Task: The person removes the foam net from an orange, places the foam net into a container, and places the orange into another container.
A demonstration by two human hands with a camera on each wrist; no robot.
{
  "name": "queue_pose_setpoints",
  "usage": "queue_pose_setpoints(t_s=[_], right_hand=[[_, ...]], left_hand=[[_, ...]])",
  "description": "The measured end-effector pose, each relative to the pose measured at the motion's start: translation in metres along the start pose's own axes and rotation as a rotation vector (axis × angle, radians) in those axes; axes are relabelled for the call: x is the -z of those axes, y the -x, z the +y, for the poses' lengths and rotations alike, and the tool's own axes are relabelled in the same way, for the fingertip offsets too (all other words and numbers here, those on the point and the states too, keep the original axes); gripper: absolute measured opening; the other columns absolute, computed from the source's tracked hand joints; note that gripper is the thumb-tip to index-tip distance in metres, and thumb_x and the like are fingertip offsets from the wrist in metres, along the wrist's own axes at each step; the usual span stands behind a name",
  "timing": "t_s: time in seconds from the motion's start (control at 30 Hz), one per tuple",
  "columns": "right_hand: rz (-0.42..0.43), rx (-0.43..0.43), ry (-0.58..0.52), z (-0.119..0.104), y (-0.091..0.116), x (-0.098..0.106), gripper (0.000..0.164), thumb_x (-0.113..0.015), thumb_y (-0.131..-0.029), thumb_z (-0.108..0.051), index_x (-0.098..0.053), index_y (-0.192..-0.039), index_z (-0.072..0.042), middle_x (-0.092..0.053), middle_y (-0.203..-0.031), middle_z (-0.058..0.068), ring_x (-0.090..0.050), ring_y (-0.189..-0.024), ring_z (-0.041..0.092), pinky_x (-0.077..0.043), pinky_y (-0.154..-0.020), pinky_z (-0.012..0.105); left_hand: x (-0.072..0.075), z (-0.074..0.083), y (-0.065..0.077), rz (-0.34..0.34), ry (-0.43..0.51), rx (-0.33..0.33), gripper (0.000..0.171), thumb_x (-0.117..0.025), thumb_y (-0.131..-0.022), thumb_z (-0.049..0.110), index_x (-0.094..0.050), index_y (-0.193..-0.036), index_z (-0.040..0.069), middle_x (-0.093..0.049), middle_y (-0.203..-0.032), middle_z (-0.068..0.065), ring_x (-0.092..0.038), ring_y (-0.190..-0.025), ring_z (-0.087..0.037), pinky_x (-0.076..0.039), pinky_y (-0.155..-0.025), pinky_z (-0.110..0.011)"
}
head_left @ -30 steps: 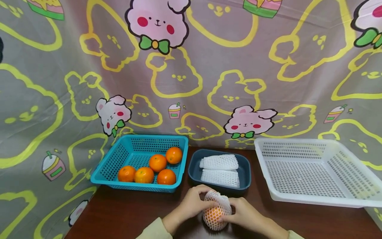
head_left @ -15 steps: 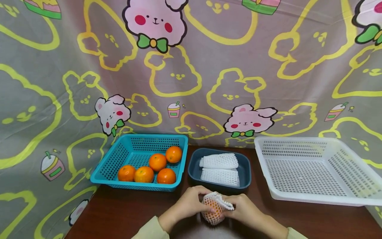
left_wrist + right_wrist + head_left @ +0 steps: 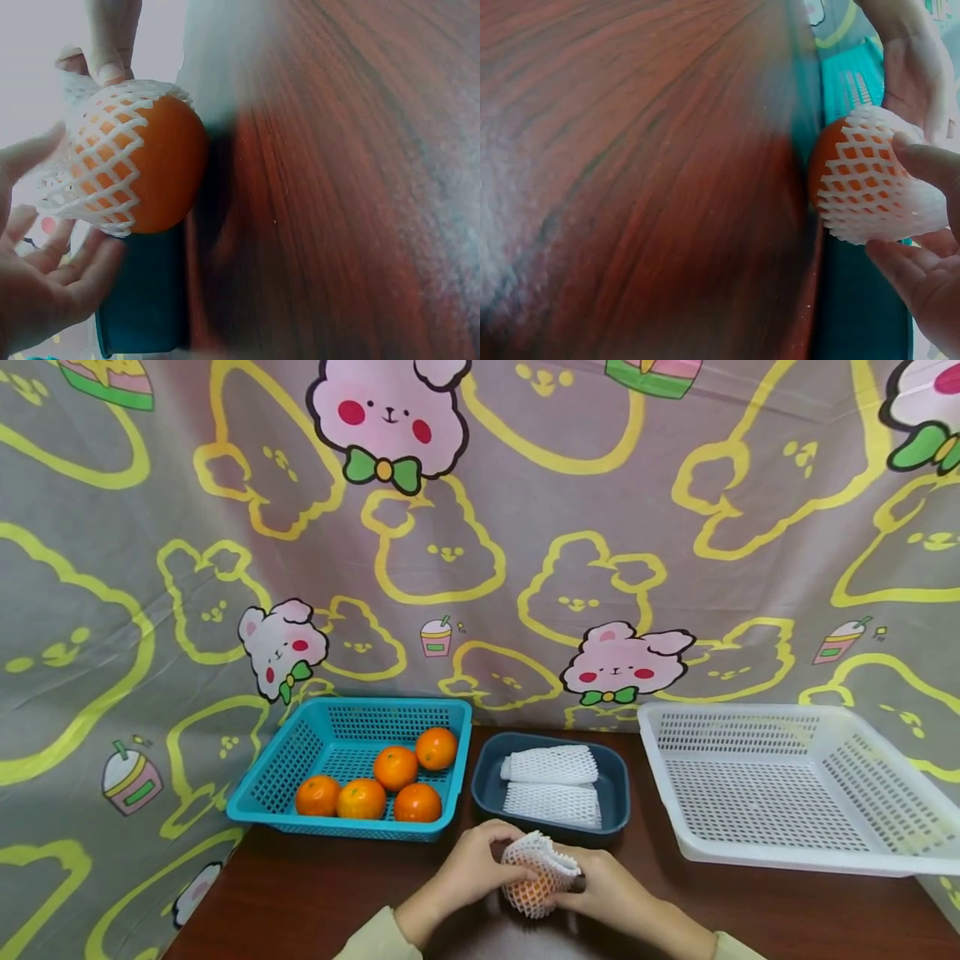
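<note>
An orange (image 3: 174, 161) sits low over the table, partly covered by a white foam net sleeve (image 3: 534, 877). Its bottom is bare in the left wrist view, and the sleeve's open end bunches above the fruit. My left hand (image 3: 480, 864) holds the sleeved orange from the left, thumb in front and fingers mostly hidden behind. From the right, my right hand (image 3: 600, 885) grips the sleeve and fruit between thumb (image 3: 924, 159) and fingers (image 3: 896, 266). Just beyond them, a dark blue tray (image 3: 617, 806) contains two flat foam net sleeves (image 3: 551, 766).
A teal basket (image 3: 251, 806) with several oranges (image 3: 396, 768) stands at the left. At the right is a white plastic basket (image 3: 795, 856). All stand on the dark brown table (image 3: 300, 893), with a patterned cloth (image 3: 495, 568) hanging behind.
Both hands stay on the sleeved orange. The sleeve's open end tipped rightward half a second ago and now stands more upright; the hands have shifted slightly left.
</note>
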State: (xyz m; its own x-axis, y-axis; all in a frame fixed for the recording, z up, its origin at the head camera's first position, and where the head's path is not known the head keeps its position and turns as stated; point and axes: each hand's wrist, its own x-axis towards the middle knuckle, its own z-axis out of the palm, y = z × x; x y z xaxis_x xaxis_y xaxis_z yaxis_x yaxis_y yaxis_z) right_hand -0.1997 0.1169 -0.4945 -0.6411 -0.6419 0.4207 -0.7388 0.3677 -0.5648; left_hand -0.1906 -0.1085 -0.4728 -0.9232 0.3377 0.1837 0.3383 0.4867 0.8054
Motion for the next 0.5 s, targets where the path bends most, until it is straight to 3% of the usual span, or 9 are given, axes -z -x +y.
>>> queue_pose_setpoints(t_s=[0.17, 0.3, 0.5], right_hand=[[0.019, 0.032, -0.021, 0.0030, 0.0008, -0.0033, 0.044, -0.078, -0.074, -0.026, -0.065, -0.112, -0.008, -0.066, -0.106, -0.002, -0.061, -0.095, 0.009, -0.051, -0.077, 0.029], [0.048, 0.065, -0.041, 0.0029, -0.0001, -0.0043, 0.039, -0.080, -0.071, -0.021, -0.067, -0.106, -0.010, -0.067, -0.099, -0.005, -0.062, -0.088, 0.006, -0.051, -0.070, 0.023], [0.087, 0.062, -0.051, -0.0006, -0.0065, -0.0058, 0.024, -0.079, -0.071, -0.016, -0.068, -0.093, -0.017, -0.067, -0.089, -0.011, -0.060, -0.079, 0.000, -0.048, -0.063, 0.016]], left_hand=[[-0.0014, -0.0026, 0.0020, -0.074, -0.040, 0.019, 0.056, -0.085, -0.061, 0.041, -0.065, -0.110, 0.021, -0.060, -0.106, 0.012, -0.054, -0.097, -0.005, -0.044, -0.085, -0.028], [-0.0015, -0.0034, 0.0038, -0.062, -0.003, 0.001, 0.049, -0.084, -0.065, 0.037, -0.068, -0.107, 0.019, -0.063, -0.100, 0.013, -0.056, -0.092, -0.004, -0.046, -0.082, -0.026], [0.0002, -0.0054, 0.0050, 0.012, 0.012, -0.037, 0.031, -0.083, -0.067, 0.031, -0.073, -0.094, 0.020, -0.065, -0.093, 0.013, -0.059, -0.088, -0.004, -0.047, -0.078, -0.024]])
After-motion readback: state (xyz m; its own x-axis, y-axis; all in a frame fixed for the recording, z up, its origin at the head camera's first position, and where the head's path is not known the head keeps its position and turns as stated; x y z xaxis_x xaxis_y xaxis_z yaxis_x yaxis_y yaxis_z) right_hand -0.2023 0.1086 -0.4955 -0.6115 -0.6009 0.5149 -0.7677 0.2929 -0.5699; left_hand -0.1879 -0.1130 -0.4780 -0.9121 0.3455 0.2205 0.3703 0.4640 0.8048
